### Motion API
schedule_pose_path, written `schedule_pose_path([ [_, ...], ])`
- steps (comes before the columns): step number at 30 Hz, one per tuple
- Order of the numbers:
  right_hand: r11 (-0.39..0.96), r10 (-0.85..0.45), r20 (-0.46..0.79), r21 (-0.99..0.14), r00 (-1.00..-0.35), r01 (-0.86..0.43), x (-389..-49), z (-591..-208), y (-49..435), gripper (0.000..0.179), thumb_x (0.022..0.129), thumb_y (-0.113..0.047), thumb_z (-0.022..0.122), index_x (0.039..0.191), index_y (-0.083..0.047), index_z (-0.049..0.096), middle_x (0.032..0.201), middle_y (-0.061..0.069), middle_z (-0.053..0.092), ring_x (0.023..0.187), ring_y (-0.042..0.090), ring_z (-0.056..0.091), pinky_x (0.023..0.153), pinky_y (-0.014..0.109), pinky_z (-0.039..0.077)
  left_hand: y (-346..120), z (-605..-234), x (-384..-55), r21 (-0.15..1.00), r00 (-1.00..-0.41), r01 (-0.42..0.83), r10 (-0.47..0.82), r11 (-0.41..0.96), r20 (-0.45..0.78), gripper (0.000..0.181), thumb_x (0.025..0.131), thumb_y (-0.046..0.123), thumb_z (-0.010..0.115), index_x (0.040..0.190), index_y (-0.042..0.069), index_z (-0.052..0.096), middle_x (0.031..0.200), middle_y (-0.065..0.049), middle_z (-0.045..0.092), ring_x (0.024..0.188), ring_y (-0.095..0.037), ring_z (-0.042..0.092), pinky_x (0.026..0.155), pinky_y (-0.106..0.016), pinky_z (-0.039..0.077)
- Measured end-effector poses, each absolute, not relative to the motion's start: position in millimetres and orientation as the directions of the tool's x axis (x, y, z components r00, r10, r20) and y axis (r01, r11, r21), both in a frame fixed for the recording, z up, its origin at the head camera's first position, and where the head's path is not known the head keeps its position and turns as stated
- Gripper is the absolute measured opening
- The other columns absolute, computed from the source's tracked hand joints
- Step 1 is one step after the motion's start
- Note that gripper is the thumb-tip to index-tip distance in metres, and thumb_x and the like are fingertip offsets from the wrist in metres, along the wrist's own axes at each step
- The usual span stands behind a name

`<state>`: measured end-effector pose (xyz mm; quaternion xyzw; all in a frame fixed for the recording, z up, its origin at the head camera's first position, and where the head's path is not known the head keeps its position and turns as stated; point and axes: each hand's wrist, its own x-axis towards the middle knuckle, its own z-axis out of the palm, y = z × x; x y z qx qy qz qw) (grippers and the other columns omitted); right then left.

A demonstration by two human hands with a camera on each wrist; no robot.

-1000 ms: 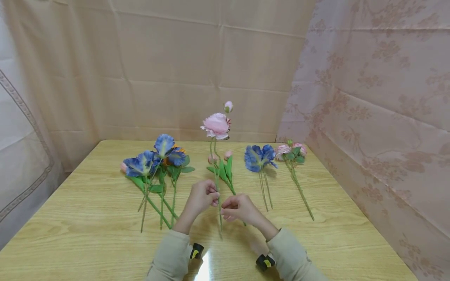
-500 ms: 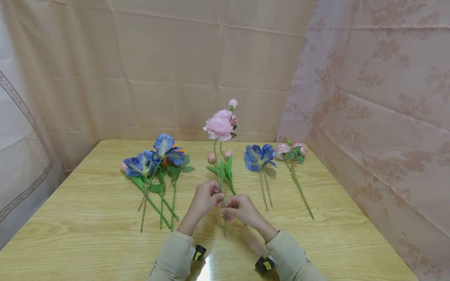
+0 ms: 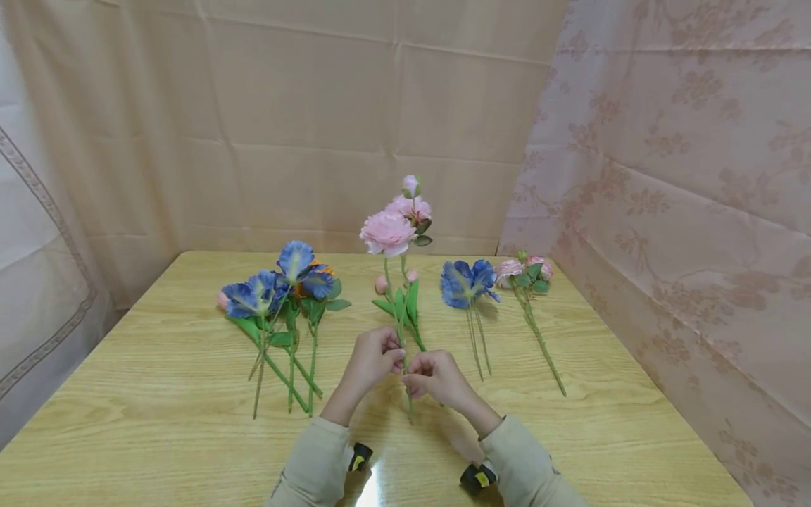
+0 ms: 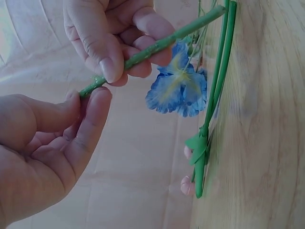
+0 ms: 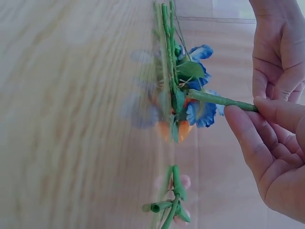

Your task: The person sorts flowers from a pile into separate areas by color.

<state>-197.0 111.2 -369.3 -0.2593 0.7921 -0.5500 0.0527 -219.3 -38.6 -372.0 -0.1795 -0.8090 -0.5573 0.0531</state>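
In the head view my left hand (image 3: 374, 358) pinches the green stem of an upright artificial pink peony (image 3: 388, 232), which has a second bloom and a bud behind the main head. Lower on the same stem, my right hand (image 3: 438, 380) holds it between thumb and fingertips. The left wrist view shows the stem (image 4: 152, 49) passing through both hands' fingertips. Its cut end points toward the table in the right wrist view, below the right fingers (image 5: 248, 138). Behind the hands lie pink tulip buds (image 3: 381, 284) with green leaves, partly covered by the peony stem.
On the wooden table (image 3: 158, 451), blue irises (image 3: 296, 262), an orange flower and green stems lie in a group at left. Another blue iris (image 3: 469, 284) and a pink flower spray (image 3: 524, 273) lie at right. Curtains (image 3: 304, 127) hang behind the table.
The peony has turned, so its second bloom shows beside the main one. My right fingers have closed on the stem, and both hands have shifted slightly right.
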Motion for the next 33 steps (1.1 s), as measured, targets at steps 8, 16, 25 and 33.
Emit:
schedule_pose_path([
  [8,0.309,-0.391,0.195,-0.893,-0.899,-0.328,-208,-379,122,0.006,0.081,0.007,0.058,0.077,0.011,0.058,0.065,0.02,0.058,0.055,0.031,0.059,0.052,0.036,0.052,-40,-373,-217,0.862,-0.917,0.352,0.319,0.364,0.239,0.011,0.083,0.001,0.061,0.09,-0.007,0.059,0.076,-0.008,0.06,0.064,-0.017,0.058,0.052,-0.024,0.049],
  [16,0.386,-0.205,0.174,-0.89,-0.963,-0.243,-225,-371,154,0.006,0.081,0.006,0.06,0.076,0.008,0.057,0.064,0.016,0.058,0.055,0.022,0.06,0.051,0.032,0.052,-43,-376,-218,0.839,-0.911,0.373,0.328,0.397,0.25,0.013,0.087,0.01,0.059,0.091,-0.001,0.061,0.073,-0.007,0.06,0.064,-0.022,0.058,0.051,-0.023,0.046],
  [25,0.556,0.022,0.198,-0.817,-0.98,-0.153,-242,-368,208,0.006,0.08,0.004,0.06,0.076,0.007,0.056,0.062,0.011,0.057,0.053,0.021,0.06,0.049,0.03,0.051,-45,-375,-217,0.803,-0.904,0.398,0.337,0.443,0.262,0.01,0.086,0.01,0.059,0.089,0.001,0.062,0.074,-0.001,0.059,0.063,-0.011,0.053,0.053,-0.023,0.044],
  [33,0.661,0.086,0.172,-0.747,-0.981,-0.073,-248,-370,244,0.008,0.079,0.005,0.057,0.072,0.006,0.053,0.061,0.012,0.057,0.052,0.019,0.059,0.047,0.029,0.051,-46,-376,-217,0.791,-0.903,0.398,0.348,0.464,0.25,0.009,0.087,0.012,0.058,0.088,0.004,0.062,0.072,0.002,0.057,0.062,-0.01,0.052,0.054,-0.024,0.044],
])
